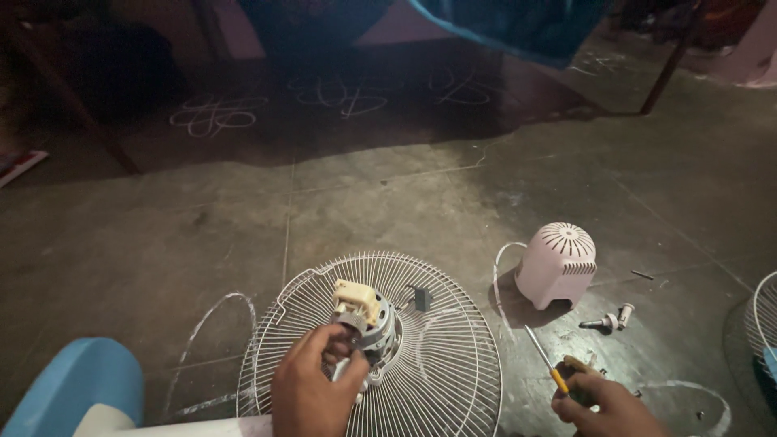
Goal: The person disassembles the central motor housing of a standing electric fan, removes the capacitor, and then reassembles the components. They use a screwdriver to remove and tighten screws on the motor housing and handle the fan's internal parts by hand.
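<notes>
Left hand (312, 388) reached in over the wire fan guard (437, 364), fingers (338, 340) clenched around the fan motor (368, 324) at the guard's centre; the motor sat tilted, its cream plastic block (354, 298) uppermost. Right hand (603, 405) rested low near the floor (388, 194), fingers closed on a screwdriver (544, 360) with a yellow-orange handle, its shaft pointing up and left toward the guard, tip apart from the motor. Pale vented motor cover (558, 263) stood on the floor beyond the right hand, well apart from the guard. Small metal fittings (609, 320) lay just beside the cover, a loose screw or pin (642, 275) a little farther off. White cord (498, 267) curved past the cover's left side. A second guard's edge (761, 324) showed at far right; a blue rounded object (73, 384) at lower left. Light was poor. Risks, as judged: the motor was held by one hand only, so a slip could drop it onto the thin wires and bend them; small parts loose on the dark floor could easily be kicked away or lost; the driver tip could skid off a screw head in this dimness.
</notes>
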